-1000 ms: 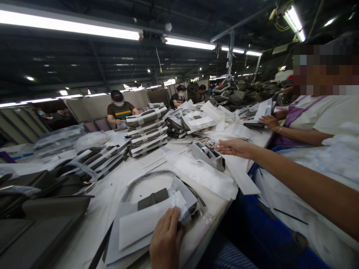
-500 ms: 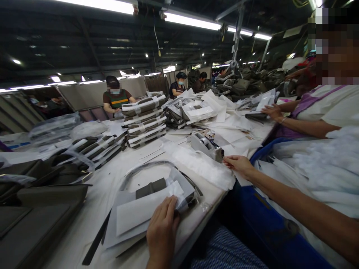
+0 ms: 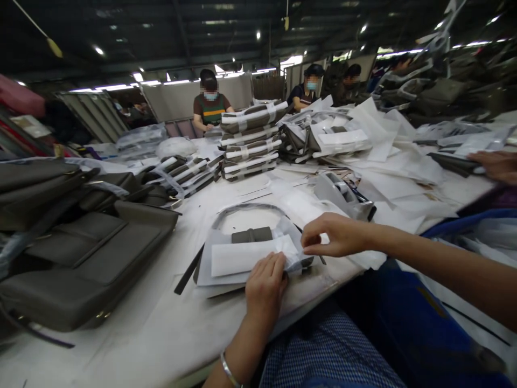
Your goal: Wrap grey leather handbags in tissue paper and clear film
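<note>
A dark olive handbag (image 3: 252, 235) lies on the worktable, partly wrapped in pale sheeting. Its covered handle (image 3: 246, 206) loops away from me, and a white rectangular sheet (image 3: 232, 259) lies across its front. My left hand (image 3: 265, 283) grips the near edge, fingers over the white sheet and thumb mostly hidden. At the bag's right end, my right hand (image 3: 333, 235) is closed in a pinch on a strip of clear tape that hardly shows against the shiny plastic (image 3: 291, 251). Behind that hand stands a grey tape dispenser (image 3: 341, 194).
Unwrapped dark bags (image 3: 100, 253) crowd the left side. A stack of wrapped bags (image 3: 250, 143) stands behind, with loose white sheets (image 3: 388, 145) to its right. A blue bin (image 3: 404, 307) is at my right. A co-worker's hand (image 3: 496, 164) shows at the far right.
My right hand has moved left from the tape dispenser to the bag's right end. The left hand stays on the bag. The view has turned right.
</note>
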Demonstrator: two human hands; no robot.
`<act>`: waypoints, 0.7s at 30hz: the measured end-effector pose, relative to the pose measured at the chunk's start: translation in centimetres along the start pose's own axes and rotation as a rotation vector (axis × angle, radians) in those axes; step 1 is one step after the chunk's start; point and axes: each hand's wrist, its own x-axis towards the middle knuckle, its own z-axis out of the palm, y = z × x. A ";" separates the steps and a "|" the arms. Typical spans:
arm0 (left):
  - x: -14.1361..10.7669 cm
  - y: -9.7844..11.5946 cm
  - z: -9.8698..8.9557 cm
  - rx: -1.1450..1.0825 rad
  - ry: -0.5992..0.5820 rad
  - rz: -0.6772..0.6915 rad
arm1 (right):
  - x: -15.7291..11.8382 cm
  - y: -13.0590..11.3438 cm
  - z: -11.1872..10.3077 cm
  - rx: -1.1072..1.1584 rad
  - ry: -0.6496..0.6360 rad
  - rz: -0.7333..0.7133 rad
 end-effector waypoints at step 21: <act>-0.3 0.1 1.1 0.021 0.134 0.019 | 12.1 0.9 4.4 -0.519 -0.493 -0.005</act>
